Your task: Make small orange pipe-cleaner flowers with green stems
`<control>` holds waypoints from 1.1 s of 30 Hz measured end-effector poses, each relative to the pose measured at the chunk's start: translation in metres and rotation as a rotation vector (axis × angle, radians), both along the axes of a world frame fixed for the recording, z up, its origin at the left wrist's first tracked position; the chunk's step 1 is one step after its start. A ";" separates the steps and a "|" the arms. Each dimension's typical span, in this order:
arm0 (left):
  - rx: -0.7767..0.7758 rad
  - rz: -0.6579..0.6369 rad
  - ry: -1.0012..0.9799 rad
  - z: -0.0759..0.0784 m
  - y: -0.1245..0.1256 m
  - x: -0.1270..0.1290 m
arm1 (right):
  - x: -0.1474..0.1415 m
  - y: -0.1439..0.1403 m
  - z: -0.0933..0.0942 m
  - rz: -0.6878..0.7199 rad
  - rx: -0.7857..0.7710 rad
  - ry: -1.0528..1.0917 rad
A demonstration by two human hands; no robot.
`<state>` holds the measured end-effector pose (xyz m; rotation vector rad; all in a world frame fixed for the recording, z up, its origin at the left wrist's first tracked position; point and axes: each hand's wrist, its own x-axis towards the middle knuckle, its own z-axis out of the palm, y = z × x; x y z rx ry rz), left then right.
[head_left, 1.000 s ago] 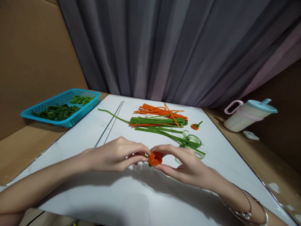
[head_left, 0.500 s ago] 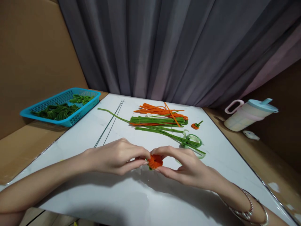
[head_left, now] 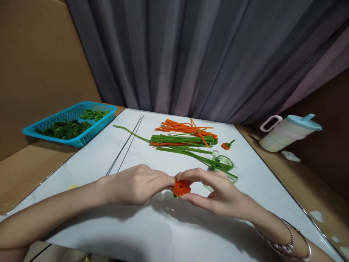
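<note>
Between my two hands, just above the white table, is a small round orange pumpkin (head_left: pixel 181 187) of fuzzy pipe cleaner, with a bit of green under its lower edge. My left hand (head_left: pixel 140 183) pinches its left side, the thumb mostly hidden behind the fingers. On the other side, my right hand (head_left: pixel 215 191) grips it with the thumb below and fingertips above. A small dark hole shows at its centre. Beyond the hands lie green pipe cleaners (head_left: pixel 182 139) in a bundle and loose orange pipe cleaners (head_left: pixel 177 125).
A finished-looking little orange pumpkin with a green stem (head_left: pixel 226 146) lies to the right. Thin dark wires (head_left: pixel 125 143) and a pale green ribbon coil (head_left: pixel 225 160) are on the table. A blue basket (head_left: pixel 79 140) holds green curled pieces; a tumbler (head_left: pixel 286 133) stands at right.
The orange pumpkin has turned slightly, and its central hole looks smaller. My left fingers have rolled forward over the thumb, while my right hand keeps nearly the same place.
</note>
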<state>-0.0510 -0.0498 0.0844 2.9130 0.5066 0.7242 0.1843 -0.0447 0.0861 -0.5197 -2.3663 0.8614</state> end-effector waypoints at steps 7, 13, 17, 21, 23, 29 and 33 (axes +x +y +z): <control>0.352 -0.094 -0.115 -0.004 -0.001 0.003 | -0.001 -0.001 0.002 0.017 0.066 0.030; 0.265 -0.112 -0.113 -0.008 0.001 0.001 | 0.001 0.002 0.008 0.046 0.133 -0.009; 0.223 -0.129 -0.175 -0.012 0.003 0.003 | 0.003 0.002 0.010 0.053 0.180 -0.018; 0.150 -0.055 -0.244 -0.014 0.000 0.009 | 0.002 0.002 0.007 0.007 0.216 0.018; 0.136 -0.046 -0.233 -0.013 -0.003 0.013 | 0.001 0.001 0.007 -0.003 0.217 0.023; 0.225 -0.146 -0.231 -0.013 -0.003 0.013 | 0.002 0.001 0.015 0.059 0.183 -0.014; 0.208 -0.121 -0.226 -0.014 0.001 0.010 | 0.001 -0.001 0.015 0.018 0.185 -0.006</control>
